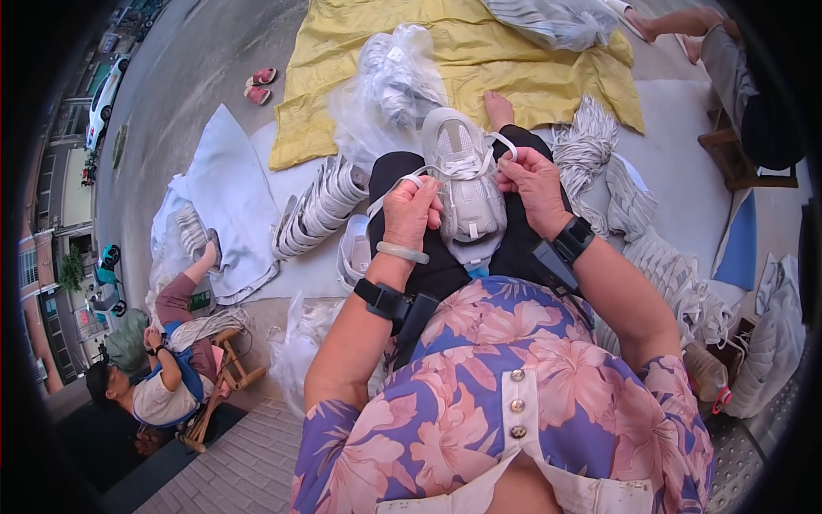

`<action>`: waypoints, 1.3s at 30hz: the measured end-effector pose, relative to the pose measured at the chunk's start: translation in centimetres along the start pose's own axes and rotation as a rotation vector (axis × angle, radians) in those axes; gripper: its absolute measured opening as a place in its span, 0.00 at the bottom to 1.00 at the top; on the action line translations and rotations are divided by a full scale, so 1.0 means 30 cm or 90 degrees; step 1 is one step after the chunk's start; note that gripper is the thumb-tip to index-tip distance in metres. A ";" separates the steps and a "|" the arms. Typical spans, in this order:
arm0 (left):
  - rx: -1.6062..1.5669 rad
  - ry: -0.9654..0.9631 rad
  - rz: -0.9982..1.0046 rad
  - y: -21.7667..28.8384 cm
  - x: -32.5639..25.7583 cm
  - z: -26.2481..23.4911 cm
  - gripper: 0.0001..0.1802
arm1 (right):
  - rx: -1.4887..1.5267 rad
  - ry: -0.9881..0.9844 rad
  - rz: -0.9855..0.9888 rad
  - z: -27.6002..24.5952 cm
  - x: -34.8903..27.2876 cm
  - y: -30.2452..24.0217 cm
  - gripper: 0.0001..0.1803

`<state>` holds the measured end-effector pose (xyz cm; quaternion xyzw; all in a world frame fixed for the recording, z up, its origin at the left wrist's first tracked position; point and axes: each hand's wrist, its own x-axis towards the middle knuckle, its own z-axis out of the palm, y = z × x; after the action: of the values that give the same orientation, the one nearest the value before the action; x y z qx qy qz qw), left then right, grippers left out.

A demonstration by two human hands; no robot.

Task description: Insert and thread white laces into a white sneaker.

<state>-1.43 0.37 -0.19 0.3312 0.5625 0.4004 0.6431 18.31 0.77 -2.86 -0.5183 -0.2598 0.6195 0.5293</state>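
While closed fingers of the left hand and right hand pinch the white lace, the pale sneaker, just nearside of the yellow sheet, looks light, soft-sided, best steadied by its flanks

The shoe fills the gap between left hand and right hand. Beyond, the yellow sheet offers bare room mid-right; a plastic bag obstructs its near edge leftward, a foot mid-edge, a pale bundle near its right corner.
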 end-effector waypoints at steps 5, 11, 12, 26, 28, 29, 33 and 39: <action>-0.001 -0.006 -0.023 0.009 0.002 -0.005 0.09 | -0.039 0.006 -0.043 0.004 0.010 0.023 0.03; -0.024 -0.045 -0.066 0.025 0.005 -0.013 0.08 | -0.164 -0.042 -0.166 0.013 0.009 0.044 0.03; -0.036 -0.036 -0.056 0.020 0.007 -0.016 0.07 | -0.165 -0.045 -0.163 0.022 0.007 0.040 0.03; 0.147 0.095 0.073 -0.039 0.055 0.033 0.02 | -0.552 -0.049 -0.176 -0.025 -0.028 -0.017 0.18; 0.166 0.104 0.078 -0.042 0.054 0.033 0.02 | -0.644 -0.085 -0.181 -0.016 -0.073 -0.053 0.20; 0.168 0.110 0.091 -0.047 0.056 0.034 0.01 | -0.711 -0.126 -0.195 -0.010 -0.096 -0.068 0.21; 0.329 0.150 0.213 -0.098 0.098 0.019 0.01 | -0.803 -0.190 -0.242 -0.005 -0.101 -0.051 0.19; 0.466 0.135 0.245 -0.042 0.134 0.046 0.06 | -0.703 -0.123 -0.261 -0.021 -0.037 -0.017 0.11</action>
<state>0.31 3.37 -2.93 0.5937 0.6585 0.3184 0.3354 18.99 -0.26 -2.20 -0.5973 -0.6852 0.3223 0.2643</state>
